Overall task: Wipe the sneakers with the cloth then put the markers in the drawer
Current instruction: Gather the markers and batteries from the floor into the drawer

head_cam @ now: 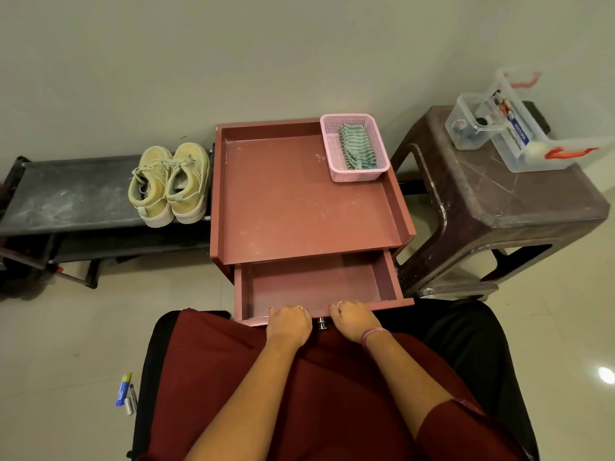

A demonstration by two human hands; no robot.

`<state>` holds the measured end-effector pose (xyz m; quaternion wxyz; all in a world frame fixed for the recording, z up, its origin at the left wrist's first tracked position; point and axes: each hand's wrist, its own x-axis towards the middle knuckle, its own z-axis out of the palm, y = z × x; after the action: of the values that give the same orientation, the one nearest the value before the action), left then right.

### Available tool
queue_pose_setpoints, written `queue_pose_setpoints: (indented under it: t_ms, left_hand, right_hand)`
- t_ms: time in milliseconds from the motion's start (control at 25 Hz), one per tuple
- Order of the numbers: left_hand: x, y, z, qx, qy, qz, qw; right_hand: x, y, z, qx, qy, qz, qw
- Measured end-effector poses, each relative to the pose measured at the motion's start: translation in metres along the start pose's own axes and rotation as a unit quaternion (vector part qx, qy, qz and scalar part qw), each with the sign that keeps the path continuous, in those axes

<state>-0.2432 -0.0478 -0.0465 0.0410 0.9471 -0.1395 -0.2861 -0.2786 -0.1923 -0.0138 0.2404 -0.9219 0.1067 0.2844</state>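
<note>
A pair of pale yellow-green sneakers (pixel 169 184) stands on a black shoe rack (pixel 73 197) to the left. A striped green cloth (pixel 356 151) lies in a pink basket (pixel 357 128) on the reddish side table (pixel 299 201). The table's drawer (pixel 316 284) is pulled out and nothing shows inside it. My left hand (pixel 289 323) and my right hand (pixel 353 319) both rest on the drawer's front edge, fingers curled over it, either side of the metal knob (pixel 321 323). Markers (pixel 127 394) lie on the floor at lower left.
A brown plastic stool (pixel 499 207) stands right of the table, carrying clear plastic boxes (pixel 519 128) with small items. A wall runs behind everything. My lap in dark red cloth fills the foreground. Pale floor tiles lie to the left and right.
</note>
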Motion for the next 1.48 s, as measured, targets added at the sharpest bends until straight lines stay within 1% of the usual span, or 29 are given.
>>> queue_pose_setpoints:
  t_ms: [160, 320, 440, 560, 760, 840, 920, 1120, 1200, 1480]
  left_hand:
    - [-0.010, 0.005, 0.005, 0.043, -0.034, 0.027, 0.998]
    - [-0.011, 0.001, 0.003, -0.002, -0.026, 0.013, 1.000]
    - [-0.015, 0.003, 0.000, -0.034, -0.036, 0.002, 0.999]
    - [-0.017, 0.003, 0.002, -0.032, -0.046, 0.002, 0.998]
    - [-0.026, 0.004, 0.004, -0.002, -0.060, 0.006, 0.998]
    - [-0.027, 0.002, 0.007, -0.015, -0.068, 0.013, 0.998]
    - [-0.027, 0.002, 0.005, -0.041, -0.085, -0.001, 0.996]
    - [-0.030, 0.006, -0.001, -0.015, -0.081, 0.012, 0.997]
    - [-0.030, 0.005, -0.003, -0.010, -0.077, 0.008, 0.997]
    - [-0.022, -0.003, -0.019, 0.016, -0.119, 0.035, 0.992]
  right_hand:
    - [-0.013, 0.002, -0.001, -0.011, -0.012, 0.001, 1.000]
    - [-0.015, 0.000, 0.001, -0.018, 0.000, 0.005, 1.000]
    - [-0.016, 0.000, 0.003, -0.009, 0.000, 0.013, 1.000]
    - [-0.017, 0.000, 0.005, 0.012, 0.004, 0.027, 1.000]
    - [-0.019, 0.006, 0.012, 0.021, -0.036, 0.060, 0.997]
    - [-0.017, 0.008, 0.013, 0.023, -0.048, 0.064, 0.997]
    - [-0.018, 0.007, 0.011, 0.019, -0.058, 0.060, 0.996]
    - [-0.017, 0.007, 0.006, 0.031, -0.081, 0.071, 0.994]
    - [-0.015, 0.008, 0.006, 0.022, -0.093, 0.077, 0.992]
    - [0.001, 0.002, -0.003, -0.034, -0.130, 0.080, 0.988]
